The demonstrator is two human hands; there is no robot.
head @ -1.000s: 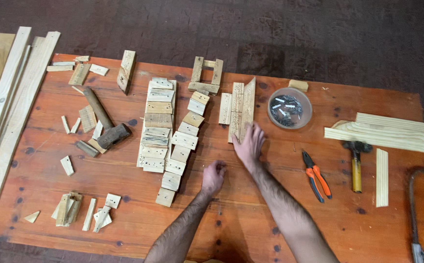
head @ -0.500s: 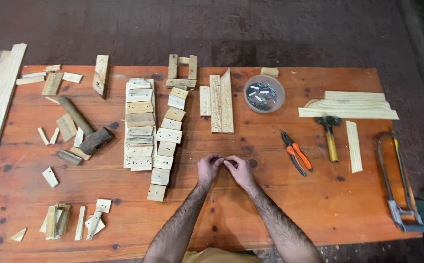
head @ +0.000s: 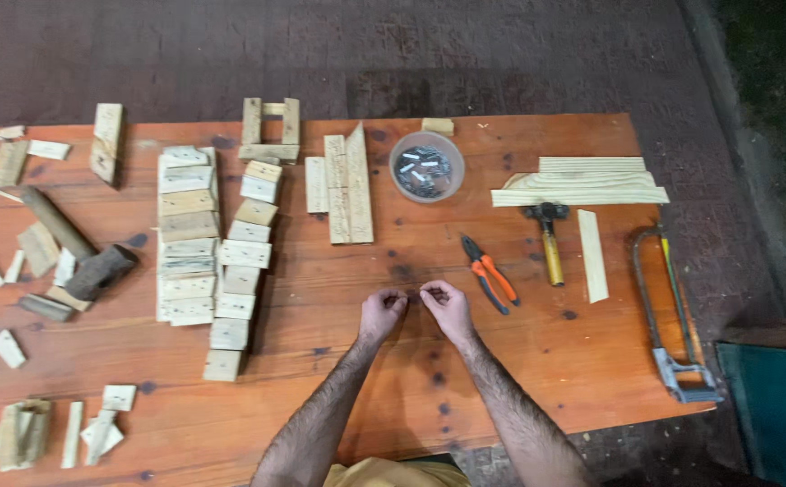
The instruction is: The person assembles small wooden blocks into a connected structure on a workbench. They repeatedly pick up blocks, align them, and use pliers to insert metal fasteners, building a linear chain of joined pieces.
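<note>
Orange-stained planks made up the workbench [head: 537, 379], which stood on a dark floor. Nearest the camera, both forearms reached forward over the bench's near middle. The left hand [head: 381, 314] and the right hand [head: 447, 309] met knuckle to knuckle, fingers curled narrow and pinched toward each other; something small seemed to sit between the fingertips, but it was too small to tell what, so whether either hand truly held anything could not be said.

Just right of the right hand lay orange-handled pliers [head: 490, 273], their long axis slanting away and to the left, handles toward the person. Beyond them a hammer [head: 548, 239] lay with its head away. A hacksaw [head: 668, 316] rested near the right edge.

Left of the left hand ran two columns of short wood blocks [head: 217, 252], stretching away from the person.

Farther off, straight ahead of the hands and slightly nearer the right one, stood a round clear tub of nails [head: 426, 167], well apart from the fingers, beside three upright-lying slats [head: 341, 188].
</note>
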